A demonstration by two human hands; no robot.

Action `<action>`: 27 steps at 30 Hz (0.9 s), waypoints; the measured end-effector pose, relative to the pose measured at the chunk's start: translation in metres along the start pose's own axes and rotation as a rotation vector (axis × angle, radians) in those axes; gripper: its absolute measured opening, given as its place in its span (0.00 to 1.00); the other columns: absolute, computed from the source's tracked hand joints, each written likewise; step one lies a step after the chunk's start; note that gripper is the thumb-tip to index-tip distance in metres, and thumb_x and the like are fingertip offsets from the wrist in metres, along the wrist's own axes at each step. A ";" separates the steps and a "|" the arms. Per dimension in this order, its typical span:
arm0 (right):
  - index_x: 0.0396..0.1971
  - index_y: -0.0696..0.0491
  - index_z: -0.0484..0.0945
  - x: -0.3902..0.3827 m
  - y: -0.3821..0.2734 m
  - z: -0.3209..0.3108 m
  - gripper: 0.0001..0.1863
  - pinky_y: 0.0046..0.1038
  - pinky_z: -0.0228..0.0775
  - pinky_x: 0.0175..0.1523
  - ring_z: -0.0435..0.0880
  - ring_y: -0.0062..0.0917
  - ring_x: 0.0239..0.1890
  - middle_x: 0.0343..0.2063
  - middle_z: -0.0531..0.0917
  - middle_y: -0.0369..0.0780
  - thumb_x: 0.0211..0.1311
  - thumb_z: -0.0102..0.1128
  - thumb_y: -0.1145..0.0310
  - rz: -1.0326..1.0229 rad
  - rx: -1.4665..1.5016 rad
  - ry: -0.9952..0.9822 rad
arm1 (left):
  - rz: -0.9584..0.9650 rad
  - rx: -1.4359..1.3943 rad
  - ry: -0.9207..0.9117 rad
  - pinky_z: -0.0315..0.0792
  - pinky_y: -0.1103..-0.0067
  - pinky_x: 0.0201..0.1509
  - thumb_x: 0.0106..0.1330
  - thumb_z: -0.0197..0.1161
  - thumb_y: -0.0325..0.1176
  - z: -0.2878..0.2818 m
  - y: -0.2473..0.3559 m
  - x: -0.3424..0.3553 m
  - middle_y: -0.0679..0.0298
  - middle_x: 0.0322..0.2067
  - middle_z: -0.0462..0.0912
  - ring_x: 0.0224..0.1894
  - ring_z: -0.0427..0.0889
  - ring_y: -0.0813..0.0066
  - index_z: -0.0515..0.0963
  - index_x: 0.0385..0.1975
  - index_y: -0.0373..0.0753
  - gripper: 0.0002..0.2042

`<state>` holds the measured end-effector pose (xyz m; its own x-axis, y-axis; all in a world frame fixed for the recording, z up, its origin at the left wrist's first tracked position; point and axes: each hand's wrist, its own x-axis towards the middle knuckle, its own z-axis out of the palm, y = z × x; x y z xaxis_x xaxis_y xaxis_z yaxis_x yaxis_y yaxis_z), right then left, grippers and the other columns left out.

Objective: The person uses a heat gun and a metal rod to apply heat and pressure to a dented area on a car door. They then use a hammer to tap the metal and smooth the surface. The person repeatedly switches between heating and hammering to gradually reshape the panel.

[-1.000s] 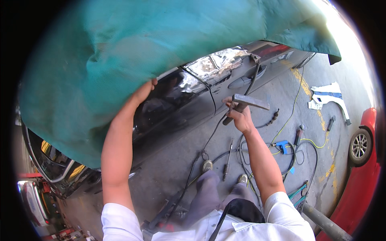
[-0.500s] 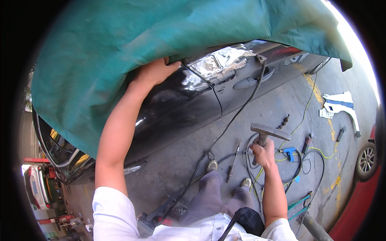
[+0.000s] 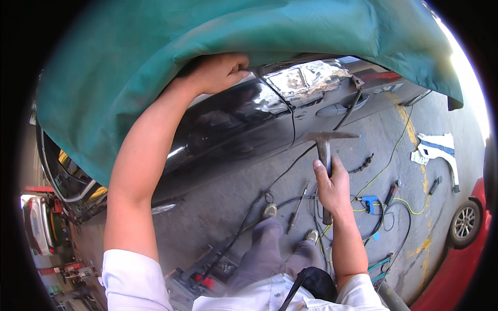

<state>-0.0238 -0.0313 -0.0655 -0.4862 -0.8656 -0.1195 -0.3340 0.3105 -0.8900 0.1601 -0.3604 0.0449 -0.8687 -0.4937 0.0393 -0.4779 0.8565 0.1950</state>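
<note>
Hammer (image 3: 323,151) of worn, dull metal, held out in front of the body near the side of the dark car (image 3: 223,124). Head long and slim, brownish grey, thick at the left end and narrowing toward the right. Handle straight, dark grey, nearly upright in view, butt showing below the fist. Grasped by right hand (image 3: 334,187), thumb along one side of the handle, fingers wrapped around the other. Left hand (image 3: 220,71) up at the lower edge of the green cover (image 3: 290,31), fingers curled, close to the pale trim; cannot tell whether clutching fabric or merely resting.

On the car, glossy black panel to the left, duller grey door to the right, dark seam between. Bright, ragged patch (image 3: 301,78) of bare metal along the upper part, and below, grey door handle (image 3: 337,109). Just right of the patch, clamp (image 3: 358,81) with cable trailing down. On the floor, blue air gun (image 3: 369,203) among coiled hoses; farther right, white body panel (image 3: 439,149), well apart from the hammer.
</note>
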 end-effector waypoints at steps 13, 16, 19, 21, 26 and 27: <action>0.49 0.57 0.72 0.053 -0.021 0.050 0.14 0.19 0.57 0.25 0.66 0.11 0.21 0.20 0.71 0.28 0.78 0.51 0.60 -0.216 0.102 0.098 | 0.487 0.512 0.671 0.74 0.65 0.56 0.57 0.68 0.33 0.037 -0.024 -0.010 0.63 0.48 0.79 0.52 0.78 0.56 0.82 0.41 0.45 0.12; 0.51 0.59 0.72 0.055 -0.019 0.057 0.16 0.19 0.59 0.26 0.67 0.12 0.21 0.20 0.71 0.29 0.78 0.51 0.60 -0.220 0.165 0.095 | 0.502 0.480 0.671 0.74 0.66 0.55 0.56 0.69 0.32 0.040 -0.025 -0.008 0.63 0.47 0.79 0.51 0.79 0.57 0.82 0.42 0.45 0.13; 0.50 0.59 0.72 0.046 -0.012 0.065 0.16 0.19 0.62 0.26 0.68 0.13 0.21 0.20 0.72 0.30 0.78 0.51 0.61 -0.159 0.210 0.092 | 0.516 0.459 0.639 0.75 0.67 0.53 0.56 0.71 0.33 0.039 -0.025 -0.006 0.64 0.47 0.80 0.49 0.79 0.59 0.82 0.44 0.45 0.14; 0.48 0.59 0.74 0.033 -0.004 0.065 0.16 0.20 0.63 0.26 0.70 0.13 0.21 0.20 0.73 0.31 0.77 0.51 0.60 -0.108 0.213 0.065 | 0.517 0.448 0.580 0.75 0.68 0.52 0.56 0.71 0.35 0.037 -0.023 -0.006 0.65 0.46 0.80 0.48 0.80 0.60 0.82 0.45 0.46 0.16; 0.39 0.59 0.74 -0.003 0.021 0.050 0.14 0.24 0.64 0.27 0.71 0.16 0.21 0.18 0.74 0.33 0.75 0.54 0.61 0.030 0.175 -0.038 | 0.332 0.479 0.314 0.74 0.67 0.56 0.58 0.71 0.44 0.037 -0.004 -0.012 0.66 0.49 0.80 0.51 0.78 0.63 0.81 0.54 0.48 0.22; 0.39 0.59 0.74 -0.009 0.025 0.045 0.15 0.26 0.66 0.28 0.73 0.19 0.22 0.17 0.75 0.35 0.74 0.55 0.60 0.028 0.162 -0.035 | 0.336 0.505 0.292 0.71 0.66 0.60 0.59 0.70 0.46 0.041 0.002 -0.015 0.65 0.53 0.78 0.55 0.76 0.62 0.79 0.56 0.47 0.25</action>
<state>0.0084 -0.0329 -0.1065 -0.4641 -0.8716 -0.1577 -0.1848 0.2694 -0.9451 0.1667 -0.3449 0.0050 -0.9440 -0.1479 0.2948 -0.2516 0.9008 -0.3538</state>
